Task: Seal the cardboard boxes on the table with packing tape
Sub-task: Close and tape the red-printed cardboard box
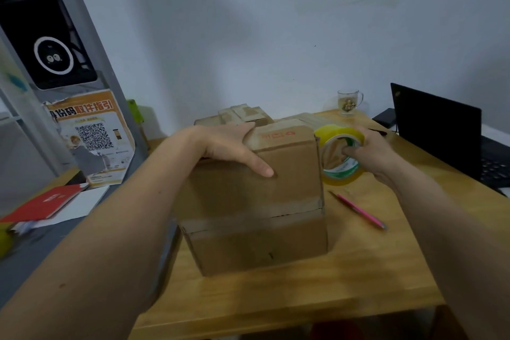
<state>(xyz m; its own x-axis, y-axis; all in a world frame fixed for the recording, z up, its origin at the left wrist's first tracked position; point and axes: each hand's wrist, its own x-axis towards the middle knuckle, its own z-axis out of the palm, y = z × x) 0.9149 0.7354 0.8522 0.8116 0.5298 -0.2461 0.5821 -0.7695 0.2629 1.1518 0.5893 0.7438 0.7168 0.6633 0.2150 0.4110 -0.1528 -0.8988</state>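
While your left hand (234,146) presses flat on the box (256,196) on the surface (358,270), your right hand (372,152) fingers grasp the tape roll (340,157) touching the box's right edge, nearest that hand.

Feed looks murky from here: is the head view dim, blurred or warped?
Head view: dim, with a big soft shadow on the wall; soft focus all over, box print unreadable; wide-angle warp bends the shelf post; no glare; left hand and tape stay discernible.
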